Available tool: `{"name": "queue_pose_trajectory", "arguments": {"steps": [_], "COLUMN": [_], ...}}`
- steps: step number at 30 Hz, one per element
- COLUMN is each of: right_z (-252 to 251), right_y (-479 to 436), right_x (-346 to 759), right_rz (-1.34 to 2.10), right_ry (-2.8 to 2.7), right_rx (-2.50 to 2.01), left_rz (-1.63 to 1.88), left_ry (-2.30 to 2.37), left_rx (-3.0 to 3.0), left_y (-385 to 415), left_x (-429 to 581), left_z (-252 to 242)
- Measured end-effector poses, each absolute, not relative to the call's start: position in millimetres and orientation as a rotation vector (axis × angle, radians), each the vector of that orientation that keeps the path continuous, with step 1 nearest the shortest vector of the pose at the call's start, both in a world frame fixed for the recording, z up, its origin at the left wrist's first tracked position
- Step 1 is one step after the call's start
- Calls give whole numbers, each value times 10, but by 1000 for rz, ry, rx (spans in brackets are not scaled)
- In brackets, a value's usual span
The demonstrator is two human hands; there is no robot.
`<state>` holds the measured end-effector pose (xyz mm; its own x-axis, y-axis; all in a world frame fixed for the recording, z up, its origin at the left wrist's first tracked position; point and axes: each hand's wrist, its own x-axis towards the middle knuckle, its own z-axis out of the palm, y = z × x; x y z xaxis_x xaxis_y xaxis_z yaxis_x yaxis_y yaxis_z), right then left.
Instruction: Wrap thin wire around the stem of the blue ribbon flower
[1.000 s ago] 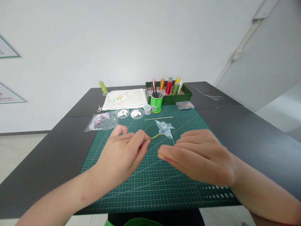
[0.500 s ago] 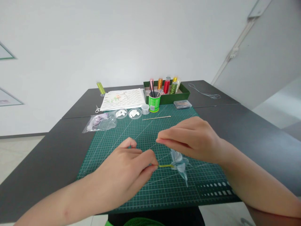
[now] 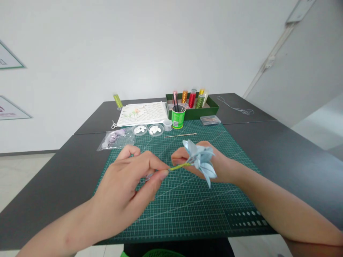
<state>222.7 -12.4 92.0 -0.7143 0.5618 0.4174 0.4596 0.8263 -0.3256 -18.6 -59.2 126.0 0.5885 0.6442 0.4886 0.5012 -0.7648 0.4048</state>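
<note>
My left hand (image 3: 134, 178) pinches the thin yellow-green stem of a pale blue artificial flower (image 3: 200, 159) between thumb and forefinger. The flower head points to the right, its pointed petals spread. Behind the flower is my right hand (image 3: 217, 160), partly covered by the petals. Its fingers are pressed together near the stem; whatever they hold, if anything, is too fine or too hidden to make out. Both hands are above a green gridded cutting mat (image 3: 187, 210).
Two dishes of white pieces, the nearer one (image 3: 155, 130) beside a small round container (image 3: 167, 125), stand past the mat's middle. Behind are a green can (image 3: 178, 117), a box (image 3: 200, 113) of thread spools and papers (image 3: 144, 113). A thin stick (image 3: 180, 135) and plastic bag (image 3: 115, 139) lie nearer.
My left hand has lifted the flower up and slightly left, tilting its head upward. My right hand has shifted from above the flower to behind it, fingers still together.
</note>
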Motion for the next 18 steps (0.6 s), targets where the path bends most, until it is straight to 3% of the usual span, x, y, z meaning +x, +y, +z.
{"name": "queue_pose_trajectory", "arguments": {"steps": [6, 18], "right_z": [904, 1143], "right_y": [-263, -530], "right_x": [2151, 2138], "right_rz": [-67, -214], "right_ry": [-2399, -2314], "right_rx": [-535, -345], "left_rz": [1132, 1052], "left_ry": [1201, 1333], "left_rx": [2527, 2574], "left_y": [-552, -490], "left_x": [-164, -127], "left_z": [1279, 1264]}}
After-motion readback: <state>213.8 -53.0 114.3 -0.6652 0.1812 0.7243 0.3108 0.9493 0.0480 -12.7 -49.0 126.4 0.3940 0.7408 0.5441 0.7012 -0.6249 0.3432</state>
